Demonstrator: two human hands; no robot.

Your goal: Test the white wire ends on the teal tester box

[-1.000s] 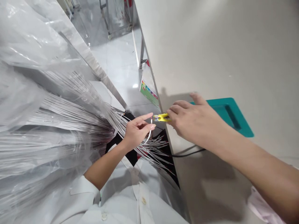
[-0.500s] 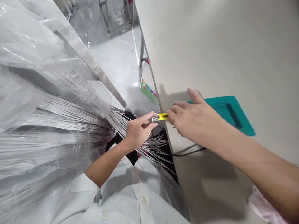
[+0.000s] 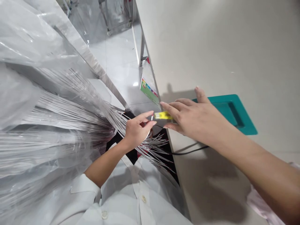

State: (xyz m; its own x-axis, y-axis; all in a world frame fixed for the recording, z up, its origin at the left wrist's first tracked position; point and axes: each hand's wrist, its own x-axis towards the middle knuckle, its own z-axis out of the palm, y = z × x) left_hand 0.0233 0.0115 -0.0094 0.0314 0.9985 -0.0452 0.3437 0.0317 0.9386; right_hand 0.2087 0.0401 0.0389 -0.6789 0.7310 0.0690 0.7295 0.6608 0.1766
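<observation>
My left hand pinches the end of one thin white cable drawn from a large bundle of white cables wrapped in clear plastic on my left. My right hand grips a small yellow clip-like tool at the table's edge, its metal tip touching the cable end held in my left fingers. Both hands meet just off the edge of the pale table.
A teal tray lies on the table behind my right hand. A black cord runs along the table under my right wrist. A colourful carton stands on the floor by the table leg. A wheeled rack stands further back.
My right hand has shifted left past the table edge with the yellow tool, and its fingers have stretched out. My left hand has stayed put, pinching the cable end.
</observation>
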